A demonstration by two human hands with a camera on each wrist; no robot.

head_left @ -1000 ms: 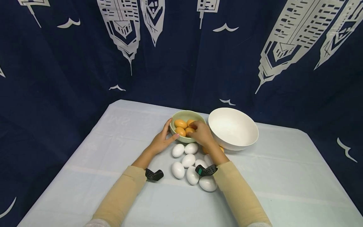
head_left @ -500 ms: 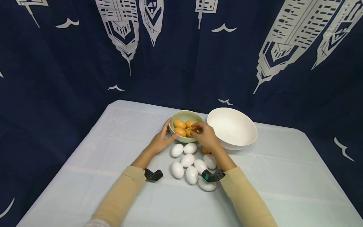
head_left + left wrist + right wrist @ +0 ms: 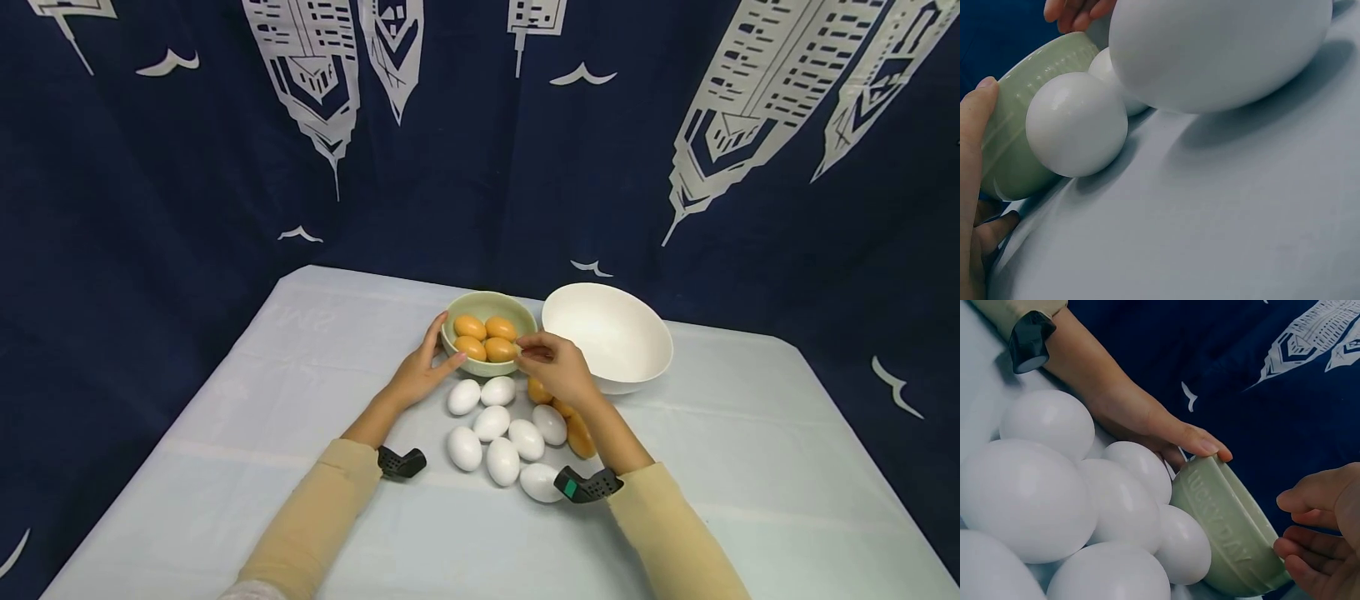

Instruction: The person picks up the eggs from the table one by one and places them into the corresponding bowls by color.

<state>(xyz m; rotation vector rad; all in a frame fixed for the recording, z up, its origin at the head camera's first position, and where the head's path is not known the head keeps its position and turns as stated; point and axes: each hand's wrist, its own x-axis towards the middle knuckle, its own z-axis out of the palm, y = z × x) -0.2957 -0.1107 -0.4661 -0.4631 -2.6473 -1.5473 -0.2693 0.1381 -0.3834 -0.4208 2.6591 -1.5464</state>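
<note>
My left hand (image 3: 420,371) holds the small green bowl (image 3: 491,369) at its left side, thumb on the near rim and fingers round the outer wall. Several orange eggs (image 3: 501,350) lie inside that bowl. At its right rim is my right hand (image 3: 558,367), fingers loosely bent. In the right wrist view nothing lies between the thumb and fingers of this right hand (image 3: 1325,528). "LUCKY DAY" is raised on the bowl wall (image 3: 1219,519). More orange eggs (image 3: 580,436) lie on the table, partly covered by my right forearm.
Several white eggs (image 3: 527,439) are grouped on the pale table (image 3: 420,533) in front of the green bowl. A larger white bowl (image 3: 609,333) with nothing in it stands to the right. Behind the table hangs a dark blue printed cloth (image 3: 465,192).
My right hand has drawn back from the orange eggs inside the green bowl to its right rim. The moving right forearm now uncovers more orange eggs. My left hand stays on the bowl.
</note>
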